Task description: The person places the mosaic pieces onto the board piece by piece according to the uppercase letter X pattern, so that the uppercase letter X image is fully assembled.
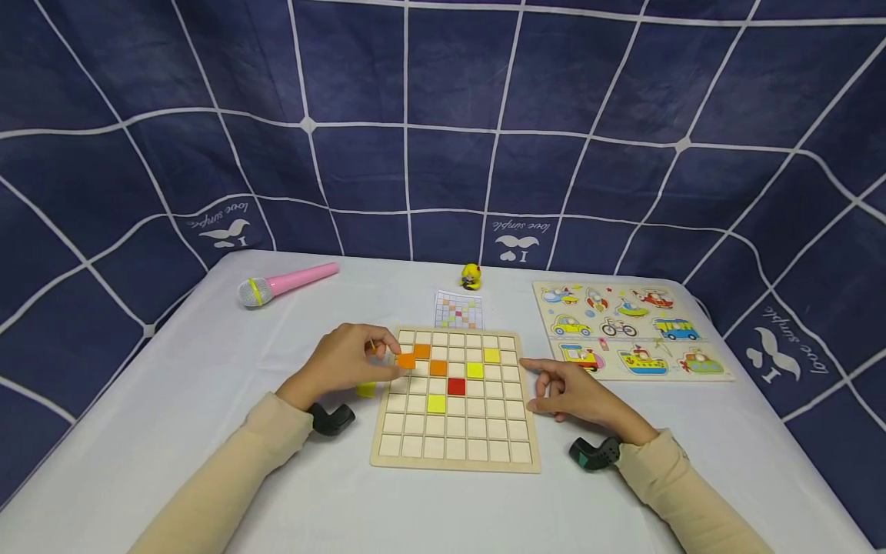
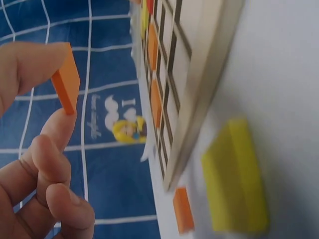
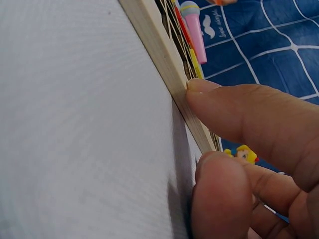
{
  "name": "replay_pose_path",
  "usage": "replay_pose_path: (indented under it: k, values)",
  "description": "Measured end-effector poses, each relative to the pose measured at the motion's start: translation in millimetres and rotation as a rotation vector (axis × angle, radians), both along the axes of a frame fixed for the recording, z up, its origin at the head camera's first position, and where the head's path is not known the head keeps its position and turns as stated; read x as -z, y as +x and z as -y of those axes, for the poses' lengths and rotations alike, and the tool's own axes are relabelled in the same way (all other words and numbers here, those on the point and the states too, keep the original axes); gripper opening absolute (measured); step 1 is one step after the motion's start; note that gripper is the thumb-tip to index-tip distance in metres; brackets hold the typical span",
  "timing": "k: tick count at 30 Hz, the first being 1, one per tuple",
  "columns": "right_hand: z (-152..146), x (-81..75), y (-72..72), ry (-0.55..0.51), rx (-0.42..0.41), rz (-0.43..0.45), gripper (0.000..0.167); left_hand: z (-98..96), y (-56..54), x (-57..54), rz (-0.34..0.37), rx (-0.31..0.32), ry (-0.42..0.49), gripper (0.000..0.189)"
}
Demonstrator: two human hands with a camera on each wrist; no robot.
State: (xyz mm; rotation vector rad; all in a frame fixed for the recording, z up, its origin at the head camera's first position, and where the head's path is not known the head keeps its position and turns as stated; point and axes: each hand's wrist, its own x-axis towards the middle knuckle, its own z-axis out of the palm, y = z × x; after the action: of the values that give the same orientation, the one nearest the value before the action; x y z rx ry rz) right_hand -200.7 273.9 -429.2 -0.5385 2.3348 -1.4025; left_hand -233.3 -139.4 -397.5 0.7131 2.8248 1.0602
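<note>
My left hand [image 1: 349, 358] pinches an orange square tile [image 2: 70, 79] between thumb and a fingertip, over the upper left of a wooden grid board [image 1: 424, 446]. In the left wrist view its other fingers curl loosely below the tile. On the board sit two orange tiles [image 1: 438, 368], a red tile [image 1: 456, 386] and several yellow tiles [image 1: 474, 371], roughly along two crossing diagonals. My right hand [image 1: 571, 392] is at the board's right edge, fingertips touching the rim [image 3: 172, 82]. Beside the left edge lie a yellow piece [image 2: 234, 184] and another orange tile [image 2: 183, 210].
A printed grid card [image 1: 458, 309] lies behind the board, with a small yellow-haired figure [image 1: 471, 277] beyond it. A pink toy microphone [image 1: 298, 280] is at back left. A vehicle puzzle board [image 1: 630, 338] lies at right. Dark blue cloth [image 1: 450, 169] hangs behind the table.
</note>
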Motion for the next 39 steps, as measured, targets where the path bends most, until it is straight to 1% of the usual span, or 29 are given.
replay_pose_path:
  k: [6, 15, 24, 28, 33, 39]
  values:
    - [0.6, -0.2, -0.2, 0.009, 0.013, 0.011, 0.078, -15.9, 9.8, -0.2, -0.026, 0.008, -0.012, 0.026]
    - [2.0, -1.3, -0.9, 0.012, 0.012, 0.010, 0.077, -35.9, 24.5, 0.1, -0.033, 0.001, 0.007, 0.027]
    - [1.6, -1.0, -0.8, 0.016, 0.013, 0.008, 0.078, -53.8, 35.4, 2.2, -0.066, 0.000, 0.060, 0.025]
    - [1.4, -0.8, -0.5, 0.020, 0.016, 0.010, 0.078, -61.4, 38.5, 3.0, -0.065, -0.006, 0.069, 0.025]
    - [0.8, -0.7, -0.3, 0.018, 0.015, 0.009, 0.077, -72.2, 40.7, 2.5, -0.063, -0.011, 0.043, 0.024]
    - [0.9, -0.8, -0.2, 0.023, 0.020, 0.011, 0.077, -83.2, 41.3, 3.8, -0.074, 0.029, 0.028, 0.022]
